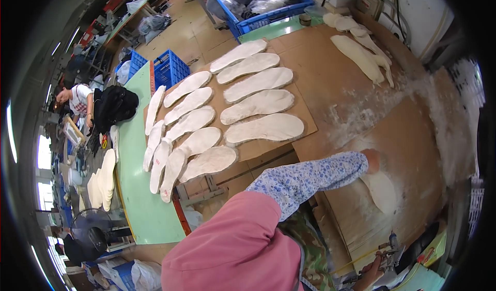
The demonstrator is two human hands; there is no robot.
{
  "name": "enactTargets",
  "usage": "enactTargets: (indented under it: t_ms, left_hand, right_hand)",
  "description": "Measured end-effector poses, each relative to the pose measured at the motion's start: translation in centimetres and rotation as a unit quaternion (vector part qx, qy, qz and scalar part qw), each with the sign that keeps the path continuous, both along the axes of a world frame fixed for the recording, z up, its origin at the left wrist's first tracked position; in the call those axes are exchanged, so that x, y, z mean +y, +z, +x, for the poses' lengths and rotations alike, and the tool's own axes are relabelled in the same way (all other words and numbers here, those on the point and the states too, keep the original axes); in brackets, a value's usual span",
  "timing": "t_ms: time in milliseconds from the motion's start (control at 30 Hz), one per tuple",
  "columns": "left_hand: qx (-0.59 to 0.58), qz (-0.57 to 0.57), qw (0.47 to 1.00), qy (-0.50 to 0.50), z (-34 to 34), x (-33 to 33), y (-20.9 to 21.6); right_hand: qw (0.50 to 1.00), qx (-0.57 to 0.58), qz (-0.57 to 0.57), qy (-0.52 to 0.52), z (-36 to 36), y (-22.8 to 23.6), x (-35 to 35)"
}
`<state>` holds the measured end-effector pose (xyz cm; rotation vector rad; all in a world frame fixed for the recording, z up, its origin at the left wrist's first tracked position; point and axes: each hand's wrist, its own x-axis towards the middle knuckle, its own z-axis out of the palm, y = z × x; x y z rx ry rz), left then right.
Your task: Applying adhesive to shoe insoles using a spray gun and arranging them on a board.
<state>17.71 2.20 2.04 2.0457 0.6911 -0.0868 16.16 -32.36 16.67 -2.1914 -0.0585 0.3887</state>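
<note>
My left hand [371, 161] reaches out of a blue floral sleeve to the far end of a pale insole [381, 192] on a cardboard sheet. It touches the insole or is right at it; its fingers are blurred and partly hidden. At the lower right, my right hand [373, 273] is closed round a metal spray gun [391, 250], whose nozzle end is near the insole. Left of my arm, several fuzzy-edged white insoles [264, 128] lie in rows on cardboard [304, 120]. A slanting row of more insoles [172, 174] overlaps beside them.
Pale insole pieces [356, 57] lie at the far right of the board. White residue [356, 116] coats the cardboard near my left hand. A blue crate [263, 20] of bags stands beyond. Left is a green tabletop [147, 208], with a person [81, 101] past it.
</note>
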Motion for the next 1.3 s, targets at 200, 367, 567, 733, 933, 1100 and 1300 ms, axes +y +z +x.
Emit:
enactTargets:
  t_ms: [200,367,567,733,933,1100,1300]
  left_hand:
    - [-0.11,-0.029,0.993,-0.021,0.7,-1.6,5.1]
    - [-0.145,-0.173,0.974,-0.033,-3.9,0.7,10.1]
    - [-0.292,-0.41,0.862,0.056,-12.5,5.4,17.3]
    - [-0.321,-0.394,0.852,0.127,-23.9,13.3,19.2]
    - [-0.389,-0.392,0.793,0.257,-36.6,22.8,20.0]
    - [-0.421,-0.362,0.781,0.287,-45.4,29.1,18.7]
    - [-0.438,-0.304,0.692,0.486,-55.0,31.8,13.7]
  right_hand:
    - [0.999,0.024,-0.018,-0.021,1.1,-1.9,-1.5]
    - [0.999,0.04,0.0,-0.032,2.1,-4.1,-2.2]
    - [0.997,0.081,-0.007,0.01,3.6,-7.0,-2.2]
    - [0.996,0.085,-0.035,-0.012,0.5,-3.6,1.8]
    - [0.996,0.026,0.021,0.084,-2.6,-1.5,7.1]
    - [0.994,0.033,-0.083,0.059,-4.2,-1.8,9.7]
    - [0.996,0.028,0.044,0.071,-3.9,-5.7,10.0]
